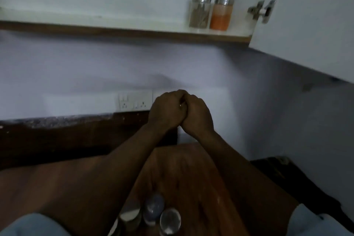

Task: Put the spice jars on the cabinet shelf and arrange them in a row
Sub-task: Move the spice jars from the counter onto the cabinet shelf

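Note:
Two spice jars with metal lids stand side by side at the right end of the cabinet shelf (115,31): a jar of brown spice (200,12) and, to its right, a jar of orange spice (221,15). Well below the shelf, in front of the wall, my left hand (166,109) and my right hand (197,115) are pressed together with curled fingers. No jar shows in either hand. Three more lidded jars (153,208) stand close together on the wooden table (191,178) at the bottom of the view, between my forearms.
The open cabinet door (306,25) with its hinge (261,10) hangs at the upper right. The shelf's left part is bare. A socket panel (134,101) sits on the wall behind my hands. A dark counter (57,136) runs along the left.

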Demonstrator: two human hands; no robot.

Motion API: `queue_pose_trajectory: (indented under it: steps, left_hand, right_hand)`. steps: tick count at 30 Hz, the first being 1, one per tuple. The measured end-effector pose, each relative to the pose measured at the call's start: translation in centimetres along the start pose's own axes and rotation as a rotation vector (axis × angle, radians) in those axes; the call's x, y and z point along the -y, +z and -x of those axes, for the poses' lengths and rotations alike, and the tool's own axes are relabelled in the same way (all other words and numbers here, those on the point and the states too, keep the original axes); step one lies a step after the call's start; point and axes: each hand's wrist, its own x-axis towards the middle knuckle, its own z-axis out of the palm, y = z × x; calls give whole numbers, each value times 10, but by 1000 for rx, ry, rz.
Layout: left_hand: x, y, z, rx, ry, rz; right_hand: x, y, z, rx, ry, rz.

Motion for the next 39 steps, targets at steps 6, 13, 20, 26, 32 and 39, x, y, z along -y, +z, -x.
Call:
queue_pose_trajectory:
  steps: [6, 13, 20, 26, 32, 39]
  left_hand:
    - [45, 36, 88, 231, -87, -45]
    - [71, 70, 168, 423, -223, 0]
    - [85, 106, 225, 680, -311, -69]
    - [105, 146, 262, 905, -464, -115]
    - [116, 163, 278, 876, -412, -80]
    - [118, 152, 266, 735, -386, -16]
  right_hand:
    - [-21, 50, 92, 191, -11, -6]
    - [-32, 80, 166, 410, 134, -42]
    - [-56, 111, 223, 647, 171, 38]
    - [-87, 151, 260, 992, 222, 190]
    - [-103, 167, 276, 971, 211, 171]
    - [-99, 142, 258, 713, 236, 74]
